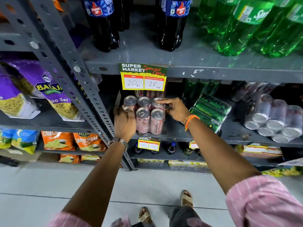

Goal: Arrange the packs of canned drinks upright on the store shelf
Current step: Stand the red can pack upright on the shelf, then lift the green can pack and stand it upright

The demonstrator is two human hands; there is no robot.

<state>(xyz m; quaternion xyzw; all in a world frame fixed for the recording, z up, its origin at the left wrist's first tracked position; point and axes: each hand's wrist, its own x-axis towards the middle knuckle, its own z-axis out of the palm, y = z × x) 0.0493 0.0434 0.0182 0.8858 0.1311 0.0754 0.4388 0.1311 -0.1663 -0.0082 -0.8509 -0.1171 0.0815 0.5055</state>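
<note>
A shrink-wrapped pack of red cola cans (148,118) stands upright at the left end of the grey middle shelf (180,135). My left hand (124,123) grips its left side. My right hand (173,108) holds its right top edge, fingers laid over a can top. To the right, a pack of green cans (210,112) lies tilted on its side. Further right, a pack of silver cans (273,120) lies on its side with the can bottoms facing me. More red cans (149,93) stand behind the held pack.
A price tag (143,77) hangs from the upper shelf edge just above the red pack. Dark cola bottles (105,23) and green bottles (255,25) stand on the upper shelf. The slotted upright post (91,99) rises left of the pack; snack bags (41,90) fill the neighbouring rack.
</note>
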